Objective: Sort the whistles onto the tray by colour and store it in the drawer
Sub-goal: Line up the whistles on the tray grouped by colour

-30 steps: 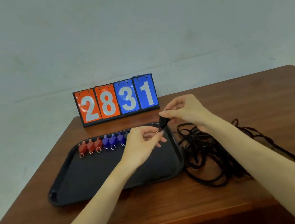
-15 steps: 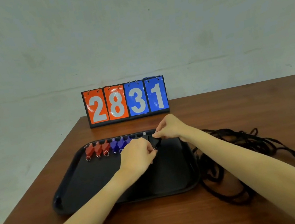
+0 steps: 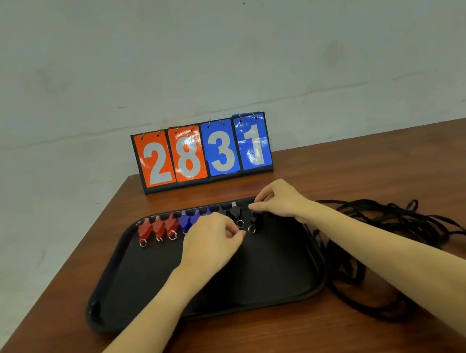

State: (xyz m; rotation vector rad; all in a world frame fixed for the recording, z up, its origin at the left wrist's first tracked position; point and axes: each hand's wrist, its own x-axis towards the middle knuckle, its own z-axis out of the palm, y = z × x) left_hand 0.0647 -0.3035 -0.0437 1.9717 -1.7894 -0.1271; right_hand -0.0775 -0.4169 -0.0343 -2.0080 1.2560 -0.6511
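A black tray (image 3: 110, 280) lies on the wooden table. Along its far edge stand three red whistles (image 3: 158, 228), three blue whistles (image 3: 185, 222) and a black whistle (image 3: 236, 213) with a metal ring. My right hand (image 3: 280, 202) pinches the top of another black whistle (image 3: 255, 221), which rests on the tray right of that row. My left hand (image 3: 213, 242) hovers over the tray with curled fingers. Its fingertips sit just left of that whistle's ring, with nothing seen in them. It hides part of the blue whistles.
A tangle of black lanyard cords (image 3: 396, 228) lies on the table (image 3: 409, 160) right of the tray, touching its right rim. A flip scoreboard (image 3: 202, 150) reading 2831 stands at the back edge against the wall.
Both hands brought the black whistle down from above the tray's right side onto the tray, next to the other black whistle. My left fingers came off its ring.
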